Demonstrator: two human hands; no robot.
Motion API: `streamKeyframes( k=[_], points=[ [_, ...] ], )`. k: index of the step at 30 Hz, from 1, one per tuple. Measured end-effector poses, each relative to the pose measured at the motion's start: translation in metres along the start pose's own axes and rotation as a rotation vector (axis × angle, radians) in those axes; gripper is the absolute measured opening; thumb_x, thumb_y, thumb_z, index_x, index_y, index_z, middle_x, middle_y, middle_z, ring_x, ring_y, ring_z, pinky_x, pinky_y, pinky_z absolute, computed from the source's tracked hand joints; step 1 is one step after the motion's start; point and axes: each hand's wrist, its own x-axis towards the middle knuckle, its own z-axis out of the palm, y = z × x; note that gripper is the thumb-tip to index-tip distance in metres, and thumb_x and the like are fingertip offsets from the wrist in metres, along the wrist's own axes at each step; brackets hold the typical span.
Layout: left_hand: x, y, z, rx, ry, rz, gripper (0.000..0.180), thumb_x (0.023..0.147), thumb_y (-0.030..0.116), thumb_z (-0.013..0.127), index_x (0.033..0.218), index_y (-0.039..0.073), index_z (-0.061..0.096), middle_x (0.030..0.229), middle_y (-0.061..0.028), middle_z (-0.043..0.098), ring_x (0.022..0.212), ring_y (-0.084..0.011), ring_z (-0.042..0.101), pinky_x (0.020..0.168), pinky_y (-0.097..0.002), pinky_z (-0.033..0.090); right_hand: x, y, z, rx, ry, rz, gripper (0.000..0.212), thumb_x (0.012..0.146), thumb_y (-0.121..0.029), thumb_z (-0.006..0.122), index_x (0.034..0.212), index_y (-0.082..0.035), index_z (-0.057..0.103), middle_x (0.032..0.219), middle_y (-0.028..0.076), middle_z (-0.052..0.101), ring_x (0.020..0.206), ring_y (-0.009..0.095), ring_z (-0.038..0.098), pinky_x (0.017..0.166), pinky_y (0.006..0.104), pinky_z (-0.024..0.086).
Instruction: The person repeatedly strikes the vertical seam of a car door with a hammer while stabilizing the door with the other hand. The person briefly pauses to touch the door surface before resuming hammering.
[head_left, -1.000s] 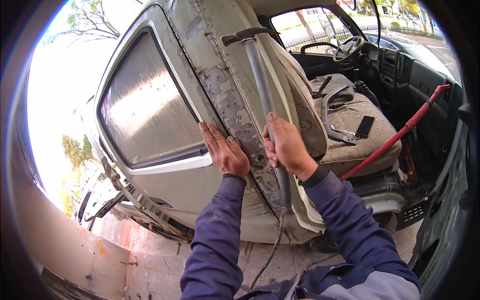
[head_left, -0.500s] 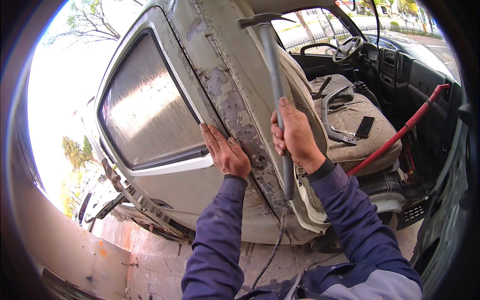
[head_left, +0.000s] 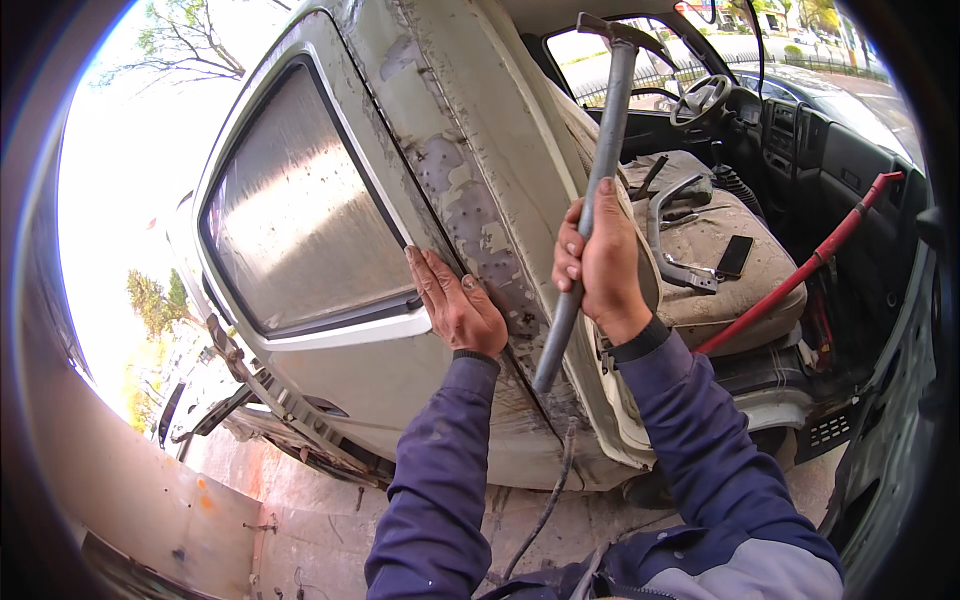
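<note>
My right hand is wrapped round the grey handle of a hammer. Its metal head is up, in front of the open cab, and the handle's lower end slants down toward the scraped body panel. My left hand lies flat with fingers stretched out on the vehicle's rear door, by the lower corner of its window and close to the door seam. Bare metal patches and small dents mark the panel between the seam and the cab opening.
On the dusty seat lie a phone, a curved grey metal bar and other tools. A red bar slants across the cab opening. From the panel's lower part a cable hangs to the ground. An open door stands at right.
The hammer's head has swung to the right and its handle's lower end to the left, so it tilts more. My right hand has shifted slightly right. My left hand stays on the door.
</note>
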Motion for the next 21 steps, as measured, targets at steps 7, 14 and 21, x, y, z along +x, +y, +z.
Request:
streamKeyframes(
  k=[7,14,21],
  points=[
    [0.000,-0.001,0.002,0.012,-0.003,0.000,0.066,0.113,0.020,0.043,0.169,-0.013,0.034,0.180,-0.0317,0.027,0.166,-0.0488,0.030,0.136,-0.0519,0.026,0.006,-0.002,0.000,-0.158,-0.039,0.130,0.057,0.116,-0.062,0.050,0.101,-0.007,0.054,0.066,-0.002,0.046,0.044,0.009,0.043,0.038,0.0298,0.039],
    [0.000,-0.002,0.002,0.000,0.009,0.006,0.066,0.113,0.021,0.044,0.169,-0.014,0.034,0.180,-0.0318,0.027,0.166,-0.0490,0.030,0.136,-0.0521,0.026,0.002,-0.005,0.011,-0.298,-0.256,0.227,0.058,0.117,-0.063,0.047,0.100,-0.008,0.052,0.067,-0.002,0.045,0.046,0.009,0.043,0.040,0.0295,0.041],
    [0.000,-0.003,0.002,-0.004,0.014,0.005,0.067,0.112,0.020,0.045,0.169,-0.013,0.034,0.180,-0.0315,0.028,0.166,-0.0493,0.030,0.136,-0.0524,0.026,0.012,-0.011,0.007,-0.025,0.017,-0.025,0.059,0.115,-0.066,0.051,0.099,-0.009,0.053,0.066,-0.002,0.046,0.045,0.009,0.043,0.039,0.0297,0.039]
  ],
)
